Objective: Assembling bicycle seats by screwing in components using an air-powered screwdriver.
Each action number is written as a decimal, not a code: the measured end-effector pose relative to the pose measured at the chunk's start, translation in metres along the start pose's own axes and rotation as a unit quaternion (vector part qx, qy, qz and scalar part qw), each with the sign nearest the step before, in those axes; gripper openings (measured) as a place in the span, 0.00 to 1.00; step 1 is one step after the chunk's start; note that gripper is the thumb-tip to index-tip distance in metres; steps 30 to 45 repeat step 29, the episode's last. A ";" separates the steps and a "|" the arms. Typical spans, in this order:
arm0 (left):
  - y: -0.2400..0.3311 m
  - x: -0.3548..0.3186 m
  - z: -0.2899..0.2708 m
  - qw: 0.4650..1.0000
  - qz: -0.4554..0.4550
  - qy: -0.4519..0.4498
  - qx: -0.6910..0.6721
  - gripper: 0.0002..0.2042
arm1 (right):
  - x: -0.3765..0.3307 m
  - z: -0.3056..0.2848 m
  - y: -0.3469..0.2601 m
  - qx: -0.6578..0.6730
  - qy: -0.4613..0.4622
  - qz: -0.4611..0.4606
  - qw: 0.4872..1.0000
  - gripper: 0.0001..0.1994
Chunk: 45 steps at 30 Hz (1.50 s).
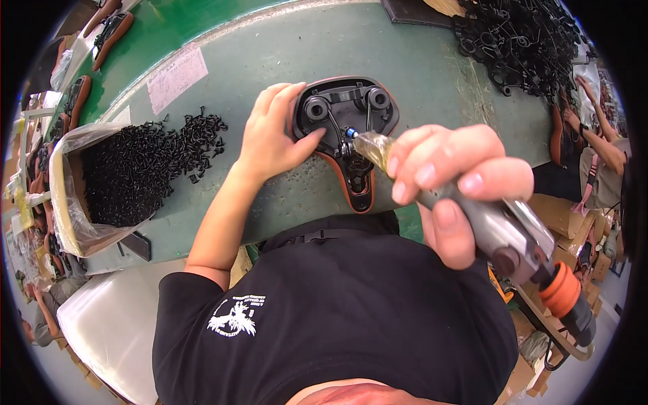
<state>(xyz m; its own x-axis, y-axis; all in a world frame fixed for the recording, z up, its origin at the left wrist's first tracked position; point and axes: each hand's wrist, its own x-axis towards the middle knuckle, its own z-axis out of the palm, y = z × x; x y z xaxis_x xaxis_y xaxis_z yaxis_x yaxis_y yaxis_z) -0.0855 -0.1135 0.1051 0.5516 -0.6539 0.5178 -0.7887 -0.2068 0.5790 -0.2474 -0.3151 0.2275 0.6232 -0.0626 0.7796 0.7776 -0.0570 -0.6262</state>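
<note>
one saddle (344, 128), one driver (499, 229), two hands (270, 142)

An upturned saddle (344, 135) lies on the table (432, 74), straight before the person. Left of it sits a bag of small clips (111, 182) (some spilled beside it on the table). Far right, behind the saddle, lies a heap of wire rails (520, 40).

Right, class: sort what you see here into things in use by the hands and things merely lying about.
In use:
- upturned bicycle saddle, steadied by the left hand
- pneumatic screwdriver, gripped by the right hand

Lying about:
- bag of black screws
- pile of black wire parts
- other saddles
- paper label
</note>
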 end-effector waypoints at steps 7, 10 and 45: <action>-0.002 0.002 0.034 0.997 0.000 0.071 0.016 0.27 | 0.004 0.012 0.012 -0.016 0.044 0.088 0.995 0.15; 0.000 -0.004 0.037 0.995 -0.013 0.097 0.000 0.23 | 0.005 0.012 0.025 -0.012 0.039 0.104 0.994 0.15; -0.024 -0.018 0.054 0.974 -0.044 0.181 -0.126 0.19 | 0.006 0.042 0.087 -0.092 -0.077 0.035 0.992 0.16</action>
